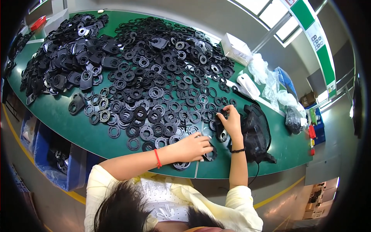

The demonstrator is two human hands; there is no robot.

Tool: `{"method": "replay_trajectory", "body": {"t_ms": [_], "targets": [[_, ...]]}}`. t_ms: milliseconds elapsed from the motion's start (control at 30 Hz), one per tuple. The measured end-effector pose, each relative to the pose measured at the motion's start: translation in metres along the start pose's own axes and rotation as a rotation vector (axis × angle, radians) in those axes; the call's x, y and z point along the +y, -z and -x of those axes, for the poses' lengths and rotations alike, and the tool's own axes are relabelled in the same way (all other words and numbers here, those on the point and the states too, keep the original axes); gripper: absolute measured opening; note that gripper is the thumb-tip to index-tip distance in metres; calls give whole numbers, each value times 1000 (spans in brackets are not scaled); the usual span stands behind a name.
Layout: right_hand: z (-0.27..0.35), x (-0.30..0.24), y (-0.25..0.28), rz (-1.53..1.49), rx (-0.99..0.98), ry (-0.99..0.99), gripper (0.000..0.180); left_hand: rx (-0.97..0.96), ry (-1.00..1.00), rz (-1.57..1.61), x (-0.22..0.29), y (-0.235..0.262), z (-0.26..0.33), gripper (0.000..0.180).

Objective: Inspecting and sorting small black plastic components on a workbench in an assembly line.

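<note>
My left hand (192,148), with a red cord at the wrist, is closed near the table's front edge. Its fingertips are on a black ring-shaped part (211,153). Farther right, my right hand (232,120), wearing a dark wristband, has thumb and fingertips pinched together at the edge of the heap; what they hold, if anything, is too dark to make out. Just below those fingers lies a dark part with a shiny round middle (222,135). A wide spread of loose black and grey rings (154,92) covers the green table (104,141) beyond my hands.
Black housings (58,65) are heaped at the far left. A black mesh bag (256,133) lies right of my right hand. Behind it are a white slatted object (248,86), clear plastic bags (270,85) and a white box (236,48). Blue bins (58,162) stand below the left edge.
</note>
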State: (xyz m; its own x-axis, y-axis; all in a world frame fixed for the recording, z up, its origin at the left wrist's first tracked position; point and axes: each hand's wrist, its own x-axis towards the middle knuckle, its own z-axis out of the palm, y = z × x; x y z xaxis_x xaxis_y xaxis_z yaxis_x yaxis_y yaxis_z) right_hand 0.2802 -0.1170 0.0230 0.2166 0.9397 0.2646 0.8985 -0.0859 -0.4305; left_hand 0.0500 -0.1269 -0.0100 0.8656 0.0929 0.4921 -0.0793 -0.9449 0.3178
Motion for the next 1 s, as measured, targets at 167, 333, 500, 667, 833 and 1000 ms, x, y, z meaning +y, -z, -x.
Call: {"method": "replay_trajectory", "body": {"t_ms": [167,333,500,667,833,1000], "targets": [[-2,-5,4,-207,116,-79,45,79,94,-146,-15,13,0,24],[-2,-13,11,-797,89,-113,48,411,428,332,-18,27,-7,14],[10,-39,5,-850,66,96,50,526,746,801,-38,16,-5,21],[29,-77,1,-296,191,412,35,594,871,1287,-42,21,-7,31],[34,-81,-3,-251,57,587,40,542,979,1319,-43,27,-3,33],[36,-90,5,-336,23,563,37,619,946,1476,-45,28,-2,34]]}}
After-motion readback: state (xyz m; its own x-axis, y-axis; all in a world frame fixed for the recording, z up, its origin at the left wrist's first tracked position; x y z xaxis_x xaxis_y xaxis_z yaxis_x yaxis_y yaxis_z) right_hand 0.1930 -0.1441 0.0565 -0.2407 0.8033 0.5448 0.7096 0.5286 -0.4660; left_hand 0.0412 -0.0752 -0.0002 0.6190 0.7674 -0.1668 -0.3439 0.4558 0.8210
